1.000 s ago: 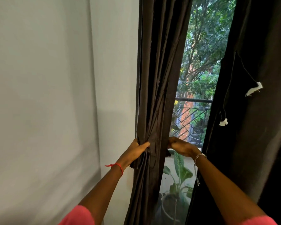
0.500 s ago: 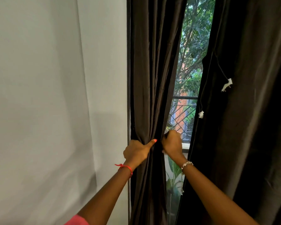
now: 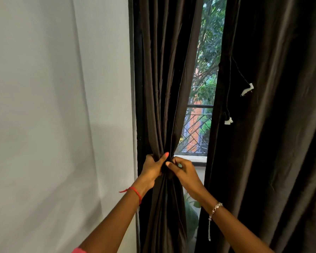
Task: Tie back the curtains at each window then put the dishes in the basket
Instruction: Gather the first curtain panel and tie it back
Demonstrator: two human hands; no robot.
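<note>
home, looks like: dark floor-length curtains point(image 3: 161, 79) over window point(image 3: 204, 70), plain white wall point(image 3: 53, 106) left, balcony railing point(image 3: 197, 132) outside.

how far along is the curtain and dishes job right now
Done: the left curtain is gathered into a bunch. In hand: the left hand and right hand grip that bunch; no tie is discernible. Left: the right curtain hangs loose; dishes and basket are out of view.

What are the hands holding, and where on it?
Left hand and right hand both grip the left curtain at its gathered middle.
</note>
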